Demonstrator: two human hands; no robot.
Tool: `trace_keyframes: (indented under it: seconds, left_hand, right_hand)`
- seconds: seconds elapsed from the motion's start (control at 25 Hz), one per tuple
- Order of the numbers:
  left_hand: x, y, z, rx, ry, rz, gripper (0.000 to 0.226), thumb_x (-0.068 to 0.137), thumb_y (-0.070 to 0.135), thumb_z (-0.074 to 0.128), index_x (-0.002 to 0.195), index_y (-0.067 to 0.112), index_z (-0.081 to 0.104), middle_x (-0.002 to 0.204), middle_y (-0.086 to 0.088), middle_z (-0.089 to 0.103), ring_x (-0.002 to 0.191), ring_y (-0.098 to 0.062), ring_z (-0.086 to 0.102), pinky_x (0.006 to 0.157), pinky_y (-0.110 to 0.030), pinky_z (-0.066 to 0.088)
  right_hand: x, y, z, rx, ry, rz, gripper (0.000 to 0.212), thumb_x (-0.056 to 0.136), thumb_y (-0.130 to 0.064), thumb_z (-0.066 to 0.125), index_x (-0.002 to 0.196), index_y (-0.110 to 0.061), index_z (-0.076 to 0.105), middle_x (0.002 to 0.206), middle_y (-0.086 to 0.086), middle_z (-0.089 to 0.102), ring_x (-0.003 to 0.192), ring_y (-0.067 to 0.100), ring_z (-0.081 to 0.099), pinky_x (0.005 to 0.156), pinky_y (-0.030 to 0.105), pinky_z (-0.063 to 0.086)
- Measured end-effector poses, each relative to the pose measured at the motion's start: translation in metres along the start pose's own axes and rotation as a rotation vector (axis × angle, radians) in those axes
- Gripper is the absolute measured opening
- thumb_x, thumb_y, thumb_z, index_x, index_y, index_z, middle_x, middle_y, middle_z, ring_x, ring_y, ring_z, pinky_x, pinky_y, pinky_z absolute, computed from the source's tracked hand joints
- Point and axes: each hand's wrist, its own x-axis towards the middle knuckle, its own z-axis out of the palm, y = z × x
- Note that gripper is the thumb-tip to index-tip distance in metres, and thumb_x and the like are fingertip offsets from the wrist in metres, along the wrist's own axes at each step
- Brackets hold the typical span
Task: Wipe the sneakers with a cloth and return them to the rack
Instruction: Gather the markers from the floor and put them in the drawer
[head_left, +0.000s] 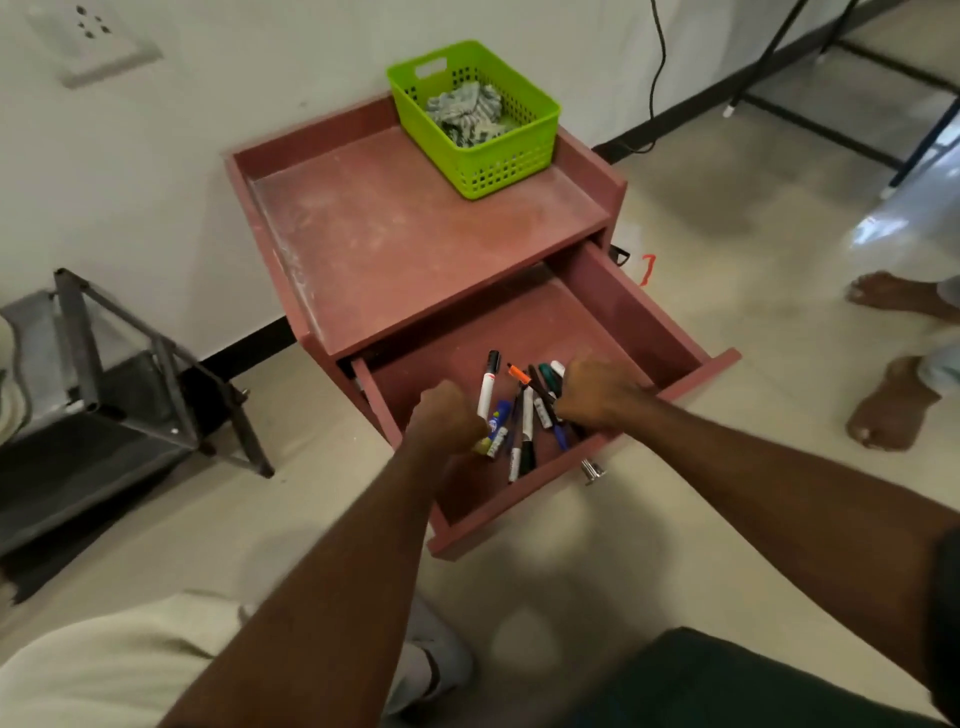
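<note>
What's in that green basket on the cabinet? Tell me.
The green basket holds one crumpled grey-green patterned cloth, lying toward its back half. Anything under the cloth is covered, and the near wall hides the basket's front floor.

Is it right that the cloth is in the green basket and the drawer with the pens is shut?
No. The head view shows the drawer pulled open, with the pens lying inside. The cloth is in the green basket, as you said.
</note>
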Motion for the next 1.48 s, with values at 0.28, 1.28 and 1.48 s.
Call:
trace_keyframes:
  seconds: [0.28,1.28,1.48]
  left_hand:
    - [0.003,0.007,0.032,0.073,0.067,-0.025,0.039,0.071,0.035,0.079,0.097,0.008,0.068,0.1,-0.012,0.07,0.092,-0.033,0.07,0.082,-0.044,0.06]
    - [-0.098,-0.05,0.077,0.634,0.297,0.429,0.079,0.1,0.029,0.04,0.158,0.013,-0.011,0.167,-0.005,-0.016,0.153,-0.018,-0.017,0.121,-0.041,-0.016]
    - [-0.043,-0.056,0.042,0.673,0.389,0.369,0.083,0.098,0.025,0.037,0.156,0.012,-0.02,0.162,-0.004,-0.03,0.15,-0.019,-0.026,0.123,-0.042,-0.014]
  right_hand:
    - [0.025,0.012,0.023,0.063,0.066,-0.049,0.013,0.074,-0.022,0.07,0.072,-0.011,0.063,0.072,0.009,0.065,0.074,0.028,0.067,0.06,0.033,0.053]
    - [-0.049,0.044,0.086,-0.386,0.303,-0.601,0.074,0.087,-0.017,0.05,0.155,-0.008,0.024,0.161,0.01,0.029,0.149,0.026,0.024,0.118,0.049,0.025]
    - [0.011,-0.009,0.085,-0.282,0.311,-0.53,0.075,0.089,-0.019,0.044,0.156,-0.004,0.015,0.162,0.017,0.022,0.15,0.03,0.02,0.121,0.044,0.018]
